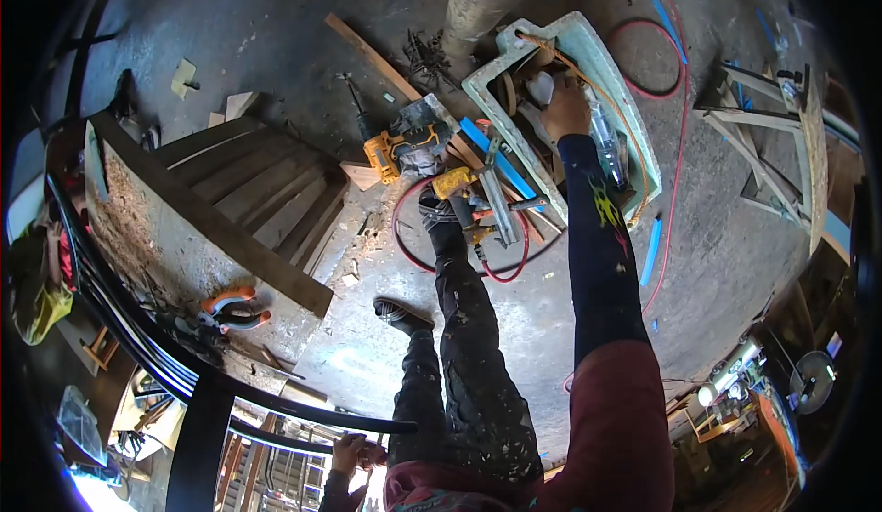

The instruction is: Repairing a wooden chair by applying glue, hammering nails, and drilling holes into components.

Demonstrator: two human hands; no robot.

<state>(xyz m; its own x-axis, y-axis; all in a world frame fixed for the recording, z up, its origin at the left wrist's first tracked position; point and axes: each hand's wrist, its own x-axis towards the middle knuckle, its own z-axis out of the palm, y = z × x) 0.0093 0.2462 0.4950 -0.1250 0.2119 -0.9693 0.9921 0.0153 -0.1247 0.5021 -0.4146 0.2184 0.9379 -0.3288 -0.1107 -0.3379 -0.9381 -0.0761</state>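
My right hand (565, 112), on an arm in a dark sleeve, reaches down into a pale green tub (634, 112). Its fingers are mostly hidden among the things inside, beside a whitish piece (540, 87), so I cannot see whether they grip anything. Clear plastic bottles or packs (604, 140) lie in the tub to the right of this hand, and an orange rope (574, 69) runs along it. Low in the view, close to my body, my left hand (347, 454) has curled fingers around something too small and dim to name.
A yellow cordless drill (381, 152) and a yellow air tool (455, 181) with a red hose (397, 227) lie left of the tub. Orange-handled pliers (230, 305) rest on a sawdust-covered wooden bench (156, 199). A black curved frame (276, 402) stands at lower left; a post (482, 2) rises beyond.
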